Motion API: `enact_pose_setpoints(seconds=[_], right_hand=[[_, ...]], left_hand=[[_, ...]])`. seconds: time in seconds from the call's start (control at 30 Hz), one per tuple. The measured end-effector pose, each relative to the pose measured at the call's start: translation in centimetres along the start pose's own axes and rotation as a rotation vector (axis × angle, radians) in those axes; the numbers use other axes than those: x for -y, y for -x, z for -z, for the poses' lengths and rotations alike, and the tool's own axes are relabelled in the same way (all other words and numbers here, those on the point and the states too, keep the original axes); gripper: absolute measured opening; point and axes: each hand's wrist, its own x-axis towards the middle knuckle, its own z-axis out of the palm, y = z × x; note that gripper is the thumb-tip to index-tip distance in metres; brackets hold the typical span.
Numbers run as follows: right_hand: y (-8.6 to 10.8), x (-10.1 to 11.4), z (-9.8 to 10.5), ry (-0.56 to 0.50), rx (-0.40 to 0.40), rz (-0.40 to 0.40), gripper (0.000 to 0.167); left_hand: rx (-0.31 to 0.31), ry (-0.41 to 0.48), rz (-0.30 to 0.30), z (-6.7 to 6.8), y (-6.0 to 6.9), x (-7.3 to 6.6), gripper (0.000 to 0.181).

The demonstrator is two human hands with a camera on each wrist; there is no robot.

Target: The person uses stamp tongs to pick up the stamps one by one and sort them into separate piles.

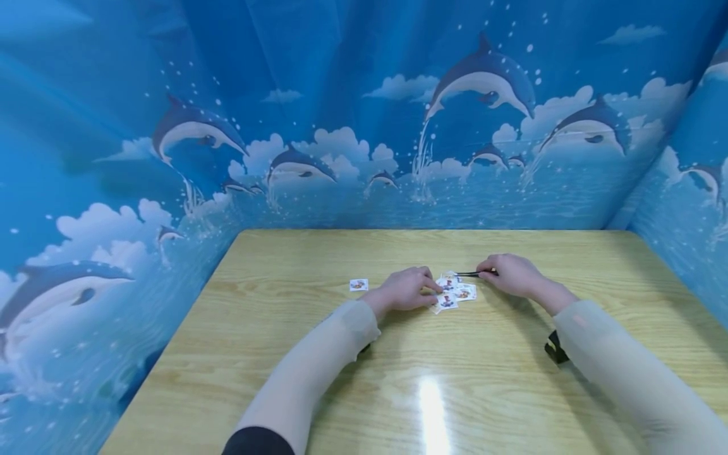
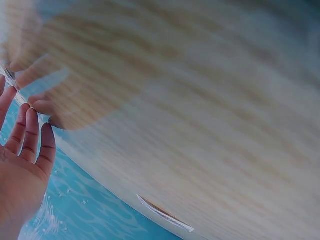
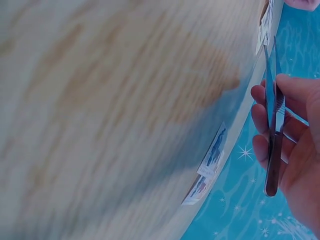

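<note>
Small white picture cards (image 1: pixel 448 302) lie overlapping in a loose pile on the wooden table. My left hand (image 1: pixel 405 289) reaches to the pile's left side, fingertips on or right beside the cards. In the left wrist view the left hand (image 2: pixel 25 170) has its fingers extended. From the right, my right hand (image 1: pixel 514 276) holds dark tweezers (image 1: pixel 469 274) whose tips are at the pile's upper edge. The right wrist view shows the tweezers (image 3: pixel 272 125) gripped between thumb and fingers of the right hand (image 3: pixel 300 130), tips apart near some cards (image 3: pixel 265 25); whether they touch is unclear.
A single card (image 1: pixel 359 285) lies apart, left of the pile. The wooden table (image 1: pixel 273 328) has a light reflection near its front. Blue curtains (image 1: pixel 352 63) with dolphins stand behind and at both sides. Dark bands sit at both wrists.
</note>
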Motion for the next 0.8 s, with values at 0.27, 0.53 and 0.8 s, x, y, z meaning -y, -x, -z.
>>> enact_pose_setpoints(seconds=[0.27,0.53,0.8], right_hand=[[0.25,0.31,0.24,-0.012,0.000,-0.005,0.022],[0.27,0.17,0.33,-0.003,-0.015,-0.010,0.021],[0.33,0.14,0.43,0.008,-0.011,-0.004,0.022]], left_hand=[[-0.006,0.000,-0.007,-0.13,-0.16,0.17,0.033],[0.002,0.005,-0.001,-0.14,-0.15,0.13,0.033],[-0.003,0.004,-0.005,-0.05,-0.13,0.13,0.032]])
